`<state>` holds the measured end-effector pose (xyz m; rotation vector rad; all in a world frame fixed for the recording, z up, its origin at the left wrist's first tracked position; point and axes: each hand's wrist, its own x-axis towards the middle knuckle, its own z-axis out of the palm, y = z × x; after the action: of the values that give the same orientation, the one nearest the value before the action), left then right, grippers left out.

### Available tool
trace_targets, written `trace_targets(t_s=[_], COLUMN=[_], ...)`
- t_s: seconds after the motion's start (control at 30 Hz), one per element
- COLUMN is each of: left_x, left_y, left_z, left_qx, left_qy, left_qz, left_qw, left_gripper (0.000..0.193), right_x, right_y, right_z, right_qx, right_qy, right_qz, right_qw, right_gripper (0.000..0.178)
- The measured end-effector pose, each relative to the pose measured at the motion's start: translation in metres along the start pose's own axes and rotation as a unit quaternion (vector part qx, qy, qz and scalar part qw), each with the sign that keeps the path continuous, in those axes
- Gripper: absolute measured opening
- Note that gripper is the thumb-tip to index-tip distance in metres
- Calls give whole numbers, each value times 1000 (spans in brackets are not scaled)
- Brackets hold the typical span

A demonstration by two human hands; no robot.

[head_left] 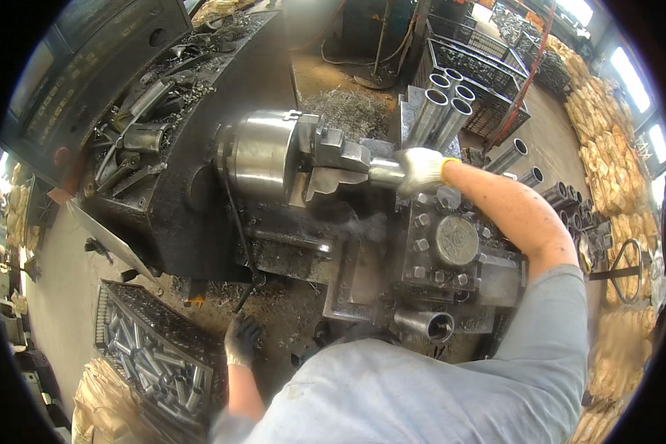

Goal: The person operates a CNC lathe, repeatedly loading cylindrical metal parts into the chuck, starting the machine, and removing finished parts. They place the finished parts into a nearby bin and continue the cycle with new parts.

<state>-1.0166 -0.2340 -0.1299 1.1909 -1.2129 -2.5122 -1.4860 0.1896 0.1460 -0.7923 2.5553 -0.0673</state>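
My right hand (pixel 422 170), in a white knit glove, is wrapped round the outer end of a shiny metal tube (pixel 385 172). The tube's other end sits at the stepped jaws (pixel 340 154) of a lathe chuck (pixel 263 155). Low on the left, my left hand (pixel 243 339) wears a dark-palmed glove, its fingers apart. Just above its fingertips is the lower end of a long black lever (pixel 246 255); whether they touch is unclear. Right of the chuck stands a bolted tool post (pixel 455 240). Another tube (pixel 425 324) lies in front of it.
Several upright tubes (pixel 431 115) stand behind the tool post, with more tubes (pixel 562 194) to the right. A crate (pixel 155 355) of cut tubes sits at lower left. Metal shavings (pixel 348 111) lie behind the chuck. Wire-mesh bins (pixel 473 74) stand farther back.
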Motion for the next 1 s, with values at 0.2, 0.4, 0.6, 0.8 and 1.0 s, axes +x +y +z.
trace_targets(t_s=[0.2,0.4,0.6,0.8,1.0], left_x=[10,18,38,50,-28], left_y=[57,115,126,119,178], left_z=[-15,-3,-25,-35,41], left_qx=[-51,-170,-119,-64,494], left_qy=[101,133,77,87,350], left_qz=[104,73,38,140,522], left_qw=[988,974,989,984,601], left_gripper=[54,53,38,26,40], right_x=[9,7,14,-110,-266], right_y=[-30,-23,-32,-25,-26], right_z=[-7,-19,-6,-31,49], right_qx=[21,32,106,176,341], right_qy=[16,-64,13,239,450], right_qz=[-86,-5,-74,33,127], right_qw=[996,997,992,954,816], right_gripper=[61,60,68,64,35])
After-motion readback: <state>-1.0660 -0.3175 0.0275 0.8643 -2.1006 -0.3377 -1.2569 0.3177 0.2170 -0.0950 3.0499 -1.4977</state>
